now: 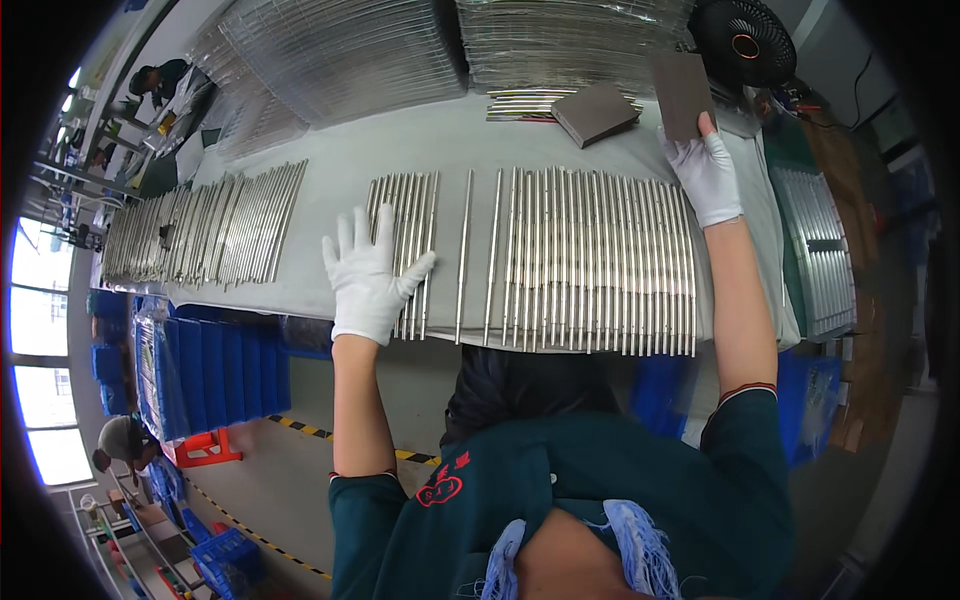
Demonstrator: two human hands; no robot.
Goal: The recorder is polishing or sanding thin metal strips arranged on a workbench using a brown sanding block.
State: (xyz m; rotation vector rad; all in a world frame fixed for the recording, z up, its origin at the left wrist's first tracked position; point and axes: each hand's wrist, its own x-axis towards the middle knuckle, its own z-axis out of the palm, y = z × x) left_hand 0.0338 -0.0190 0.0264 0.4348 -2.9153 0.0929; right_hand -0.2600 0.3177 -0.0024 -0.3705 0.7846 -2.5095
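Bare table strip [330, 215] lies open between two rod rows [590, 260].

The metal rods [590, 262] look like polished steel, smooth and glossy. The surface [400, 150] wears a matt grey cloth. Both hands wear white knitted cloth gloves; the right hand [706, 172] has a matt brown-grey abrasive block [682, 95] in its grip. The left hand [368, 275] lies flat on rods. Clear glossy plastic bags [350, 50] cover stacked rods.

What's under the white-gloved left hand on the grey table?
The left hand lies flat, fingers spread, on the grey table, its thumb over a small group of shiny metal rods. What lies under the palm is covered.
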